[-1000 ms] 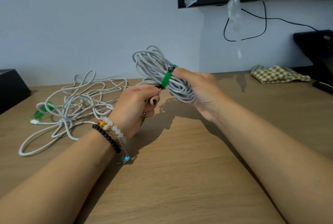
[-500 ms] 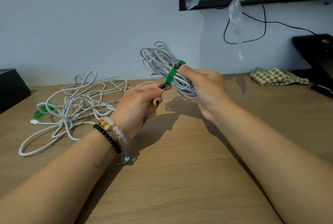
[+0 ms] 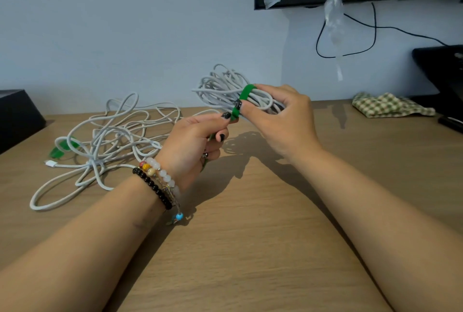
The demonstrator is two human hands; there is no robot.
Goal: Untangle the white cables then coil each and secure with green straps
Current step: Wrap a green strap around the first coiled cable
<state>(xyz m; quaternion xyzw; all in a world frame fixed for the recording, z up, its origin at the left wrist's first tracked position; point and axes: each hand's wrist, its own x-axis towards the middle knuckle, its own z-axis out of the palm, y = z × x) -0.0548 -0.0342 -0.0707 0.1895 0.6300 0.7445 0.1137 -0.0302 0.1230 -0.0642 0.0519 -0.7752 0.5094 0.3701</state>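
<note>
Cables first: at far left a loose white cable [image 3: 100, 146] sprawls tangled on the wooden table [image 3: 250, 249], a spare green strap [image 3: 61, 148] under its left loops, a black box [image 3: 17, 116] beyond. Right of it, the left hand [image 3: 195, 141] pinches the tail of the green strap [image 3: 241, 101] wrapped round the coiled cable [image 3: 225, 88]. That bundle is held above the table by the right hand [image 3: 283, 121], fingers curled round it. Far right lies a checked cloth [image 3: 390, 106].
</note>
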